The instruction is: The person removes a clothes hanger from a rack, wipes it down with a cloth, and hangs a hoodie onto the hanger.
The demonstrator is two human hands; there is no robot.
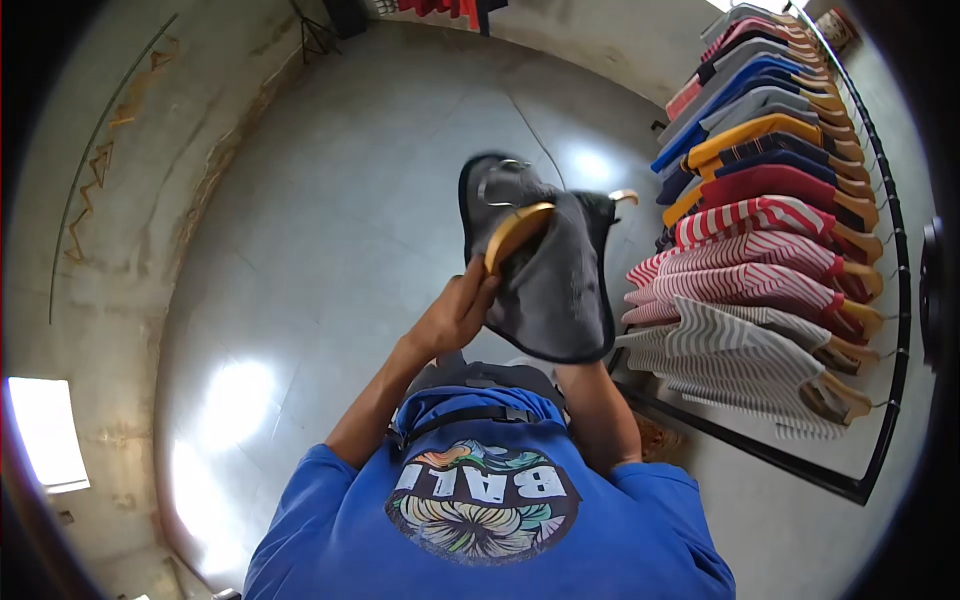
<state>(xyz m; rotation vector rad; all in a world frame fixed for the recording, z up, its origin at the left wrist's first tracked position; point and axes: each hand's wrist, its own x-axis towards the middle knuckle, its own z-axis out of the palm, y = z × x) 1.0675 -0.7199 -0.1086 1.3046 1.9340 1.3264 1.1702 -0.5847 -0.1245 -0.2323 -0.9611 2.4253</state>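
Observation:
My left hand [462,308] is closed around one end of a wooden clothes hanger [517,232]. A grey cloth garment [570,285] with black edging hangs over the hanger, in front of my body. The hanger's other tip pokes out past the garment's right edge, and its metal hook shows near the top, blurred. My right forearm [598,405] reaches up behind the garment. The cloth hides my right hand, so its fingers and anything in them cannot be seen.
On the right, a black metal clothes rail [893,215] carries several shirts on wooden hangers, with striped shirts [735,340] nearest me. Its base bar [740,438] runs along the floor. Red clothes [440,10] hang at the far end. A concrete wall [150,180] stands on the left.

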